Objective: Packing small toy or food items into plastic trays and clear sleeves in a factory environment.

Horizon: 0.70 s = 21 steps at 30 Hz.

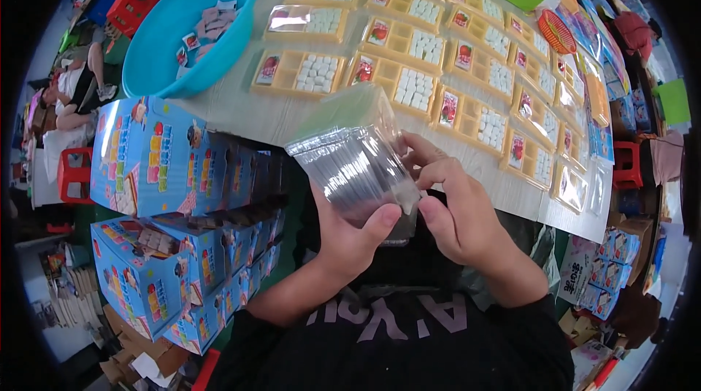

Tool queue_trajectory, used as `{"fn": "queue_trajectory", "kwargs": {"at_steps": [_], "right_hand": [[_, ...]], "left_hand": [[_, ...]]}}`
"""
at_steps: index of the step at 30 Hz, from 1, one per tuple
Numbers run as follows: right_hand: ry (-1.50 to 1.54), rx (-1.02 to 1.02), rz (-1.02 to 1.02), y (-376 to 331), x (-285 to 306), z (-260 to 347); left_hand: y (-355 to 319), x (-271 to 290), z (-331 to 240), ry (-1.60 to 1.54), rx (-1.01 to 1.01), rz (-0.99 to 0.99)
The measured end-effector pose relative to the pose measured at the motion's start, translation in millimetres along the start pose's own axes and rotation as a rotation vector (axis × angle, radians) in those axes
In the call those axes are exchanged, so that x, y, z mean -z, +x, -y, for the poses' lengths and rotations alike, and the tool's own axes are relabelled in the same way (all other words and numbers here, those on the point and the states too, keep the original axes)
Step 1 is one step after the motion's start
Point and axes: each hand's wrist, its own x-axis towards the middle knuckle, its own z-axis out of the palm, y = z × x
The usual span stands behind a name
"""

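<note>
A thick stack of thin, shiny clear plastic pieces (350, 165), wrapped in film, is tilted in front of my chest above the table's near edge. My left hand (350, 234) grips it from below and the left, thumb lying along its near side. At its right near corner, my right hand (456, 208) pinches the loose film between thumb and fingers. Just beyond the stack lie rows of yellow compartment trays (398, 48). Most hold small white pillow-shaped pieces (415, 89) at one end and a red-printed sachet (363, 70) at the other.
A turquoise basin (139, 55) with pink sachets (213, 22) stands at the back left. Blue printed cartons (124, 157) are piled left of me. An orange basket (556, 32) sits at the table's right. Red stools (75, 174) and a seated person (91, 73) are farther left.
</note>
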Motion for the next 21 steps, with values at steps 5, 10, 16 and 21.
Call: {"fn": "queue_trajectory", "kwargs": {"at_steps": [5,10,16,21], "right_hand": [[-0.054,-0.010,0.021,-2,-3,5],[0.005,-0.029,-0.057,-8,-8,7],[0.028,-0.031,-0.071,-10,-11,9],[0.011,-0.013,-0.082,-13,-13,5]], "left_hand": [[-4,0,3,-0.023,-0.031,0.001],[-5,-2,2,-0.023,-0.056,-0.007],[-7,-4,1,-0.004,-0.050,-0.051],[-5,-1,3,0.057,-0.020,-0.044]]}}
